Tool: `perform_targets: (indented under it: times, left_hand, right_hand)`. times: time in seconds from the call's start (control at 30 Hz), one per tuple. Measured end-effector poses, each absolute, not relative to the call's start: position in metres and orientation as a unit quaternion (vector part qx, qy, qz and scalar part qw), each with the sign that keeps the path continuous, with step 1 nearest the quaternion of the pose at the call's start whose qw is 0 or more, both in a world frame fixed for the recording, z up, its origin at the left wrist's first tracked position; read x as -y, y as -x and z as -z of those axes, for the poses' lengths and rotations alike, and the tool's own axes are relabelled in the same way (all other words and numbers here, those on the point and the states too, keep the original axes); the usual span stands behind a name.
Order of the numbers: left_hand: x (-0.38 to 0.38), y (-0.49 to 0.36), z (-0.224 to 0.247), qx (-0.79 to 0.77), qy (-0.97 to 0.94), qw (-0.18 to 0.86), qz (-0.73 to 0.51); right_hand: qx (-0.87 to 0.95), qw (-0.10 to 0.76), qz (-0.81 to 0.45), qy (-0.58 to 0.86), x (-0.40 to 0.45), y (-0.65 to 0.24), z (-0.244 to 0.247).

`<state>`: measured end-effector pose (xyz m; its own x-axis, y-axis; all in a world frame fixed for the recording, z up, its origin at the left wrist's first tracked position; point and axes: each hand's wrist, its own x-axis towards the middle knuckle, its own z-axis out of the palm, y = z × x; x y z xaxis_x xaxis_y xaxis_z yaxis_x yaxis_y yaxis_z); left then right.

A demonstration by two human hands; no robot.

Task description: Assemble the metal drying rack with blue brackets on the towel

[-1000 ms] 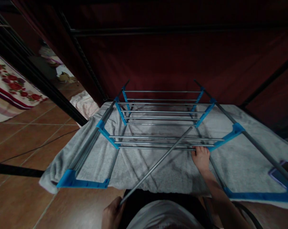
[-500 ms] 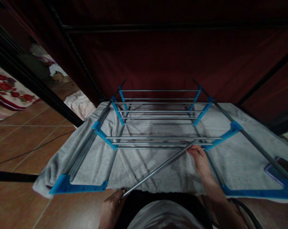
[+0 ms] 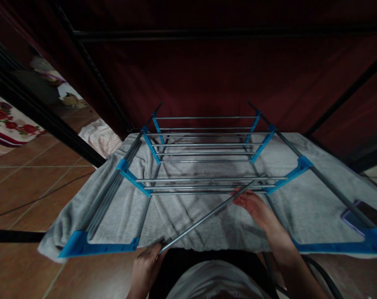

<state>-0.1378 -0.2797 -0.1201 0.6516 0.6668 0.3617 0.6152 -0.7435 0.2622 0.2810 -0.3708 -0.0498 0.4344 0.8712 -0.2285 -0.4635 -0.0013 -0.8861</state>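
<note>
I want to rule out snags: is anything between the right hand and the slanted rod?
Nothing visible is: the right hand has its fingers right at the slanted rod, toward its far end. The left hand holds the near end; the rack's front bars lie beyond.

The one camera sat on the person's head, above the near edge of the grey blanket (image 3: 238, 228), looking forward and steeply down. The person's shirt (image 3: 213, 278) showed close below it. The wide view faced the rack (image 3: 207, 180) and took in the blanket's far edge and near left corner, with the right edge running out of frame.
</note>
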Motion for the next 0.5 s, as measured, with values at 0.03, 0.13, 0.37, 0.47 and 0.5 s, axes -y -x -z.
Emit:
perform_targets:
  times: [0.03, 0.13, 0.37, 0.47, 0.5]
  left_hand:
    - [0.279, 0.138, 0.119, -0.352, -0.908, 0.057, -0.222]
    - [0.276, 0.144, 0.118, -0.341, -0.913, 0.051, -0.219]
    - [0.272, 0.163, 0.122, -0.316, -0.917, 0.031, -0.243]
    - [0.271, 0.156, 0.116, -0.305, -0.919, 0.027, -0.248]
    - [0.271, 0.152, 0.112, -0.297, -0.921, 0.023, -0.252]
  right_hand:
    - [0.193, 0.683, -0.486, 0.509, 0.37, -0.283, 0.049]
    - [0.138, 0.71, -0.45, 0.524, 0.368, -0.292, 0.053]
    - [0.093, 0.739, -0.398, 0.535, 0.375, -0.305, 0.05]
    - [0.101, 0.754, -0.37, 0.533, 0.377, -0.308, 0.037]
    - [0.104, 0.761, -0.36, 0.529, 0.377, -0.309, 0.032]
